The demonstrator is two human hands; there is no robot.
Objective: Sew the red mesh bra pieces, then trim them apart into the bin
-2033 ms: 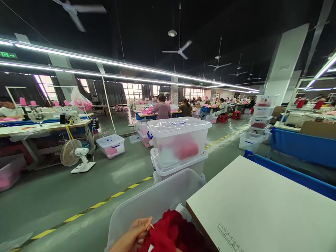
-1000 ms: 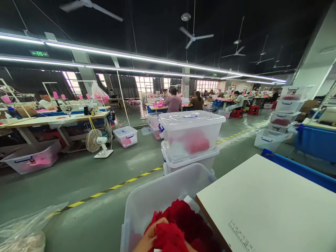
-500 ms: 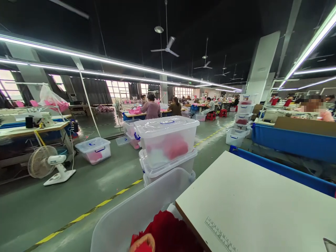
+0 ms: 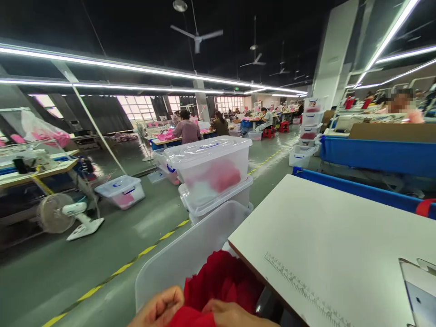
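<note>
At bottom edge of view: left hand [image 4: 160,311] and right hand [image 4: 235,315], both on red fabric [image 4: 218,284]. Left hand curled into a loose fist, fingers folded around a bunched edge of the cloth. Right hand lying flatter, fingers closed down over the same bunch just beside the left; whether pinching or only pressing, cannot tell, since cut off by the frame. Red fabric piled inside open clear bin [image 4: 184,256], heaped against the near wall and touching the edge of white table [image 4: 334,236] to the right.

On the white table: printed ruler scale [image 4: 299,286] running along the near edge, and a metal plate [image 4: 418,288] at the far right corner. Behind the table, blue cloth-draped bench [image 4: 371,154].

Just beyond the open bin: stacked lidded bins [image 4: 211,175], the top one with pink and red contents showing through the wall. Left of those, on the green floor, single lidded bin [image 4: 121,190] with a blue handle, and white floor fan [image 4: 68,215] near a sewing bench. Yellow floor line [image 4: 150,250] running diagonally between the fan and the bins.

Farther back: seated people [image 4: 187,129] at tables with pink material, more stacked bins [image 4: 309,120] by a pillar, ceiling fans [image 4: 196,36] and long strip lights overhead.
</note>
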